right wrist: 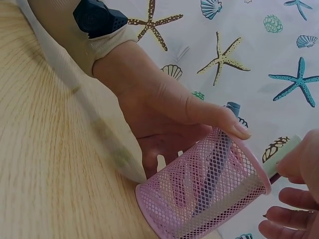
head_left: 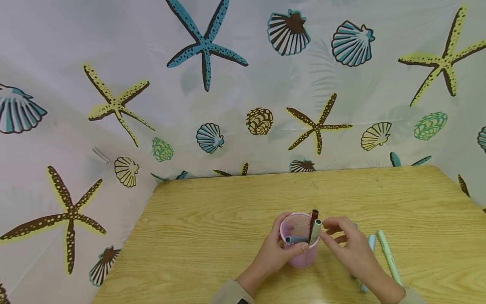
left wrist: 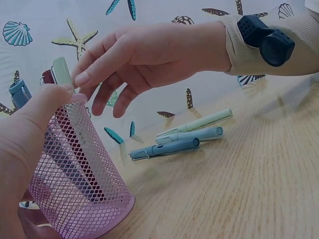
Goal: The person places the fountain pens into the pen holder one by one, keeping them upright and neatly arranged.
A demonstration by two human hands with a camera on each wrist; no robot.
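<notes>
A pink mesh pen cup [head_left: 303,258] stands on the wooden table, tilted in the left wrist view. My left hand [head_left: 274,252] grips its side, thumb lying over the near rim. Inside lean a light green pen [head_left: 315,231], a dark red pen [head_left: 314,214] and a blue pen [head_left: 298,239]. At the right of the rim is my right hand [head_left: 352,250], its fingers relaxed and slightly bent. Its thumb and index tips come right beside the green pen's upper end, with no grip around it visible in the left wrist view.
To the right of the cup lie a light green pen [head_left: 389,256], a light blue pen [left wrist: 192,134] and a darker blue pen [left wrist: 167,149], partly hidden by the right arm in the head view. A patterned cloth [head_left: 243,97] hangs behind the table [head_left: 197,236].
</notes>
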